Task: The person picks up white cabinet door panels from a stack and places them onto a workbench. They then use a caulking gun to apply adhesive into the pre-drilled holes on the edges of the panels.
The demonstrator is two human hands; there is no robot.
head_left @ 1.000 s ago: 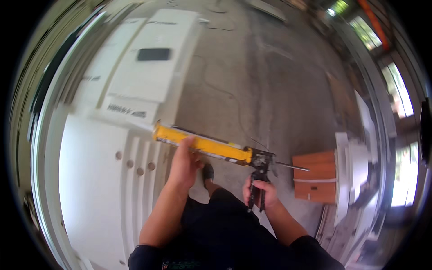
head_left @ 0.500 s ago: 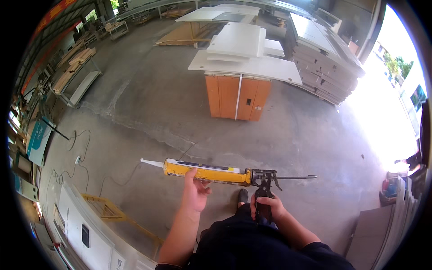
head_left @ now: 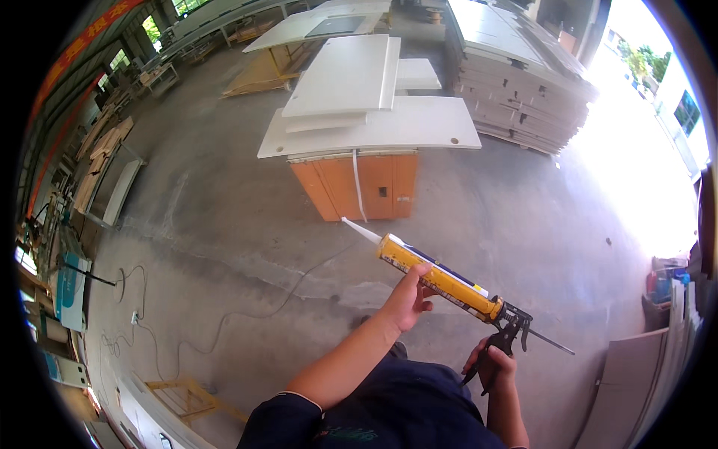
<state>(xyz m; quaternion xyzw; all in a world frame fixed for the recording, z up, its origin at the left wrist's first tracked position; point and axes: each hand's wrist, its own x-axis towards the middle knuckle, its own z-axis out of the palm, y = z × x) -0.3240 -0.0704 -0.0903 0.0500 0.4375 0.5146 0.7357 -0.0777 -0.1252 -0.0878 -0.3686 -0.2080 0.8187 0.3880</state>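
The person holds a caulking gun [head_left: 449, 283] with both hands, low and right of centre in the frame. The left hand [head_left: 407, 298] cups the yellow cartridge tube [head_left: 437, 278] from below, fingers curled around its middle. The right hand [head_left: 490, 364] is clenched on the black trigger handle [head_left: 508, 333] at the rear, and the push rod [head_left: 552, 343] sticks out toward the lower right. The white nozzle [head_left: 360, 230] points up and left, toward an orange cabinet [head_left: 359, 187].

Change since 0.5 s ago: the tool lay nearly level across the frame; now it slopes, nozzle end raised, rear end low. The orange cabinet sat in the upper part of the view, well apart from the tool; now it is at centre and much nearer, with the nozzle tip just below its front face in the picture. 1.0 s ago the view showed a white panel at the lower left instead. Judgement: the head has swung from that panel to the cabinet, and the gun is being aimed at it. No contact between nozzle and cabinet is visible.

White boards [head_left: 374, 123] lie stacked on the cabinet top. A pallet of stacked panels [head_left: 516, 82] stands at upper right. A cable [head_left: 247, 318] trails over the concrete floor [head_left: 224, 247] at lower left.
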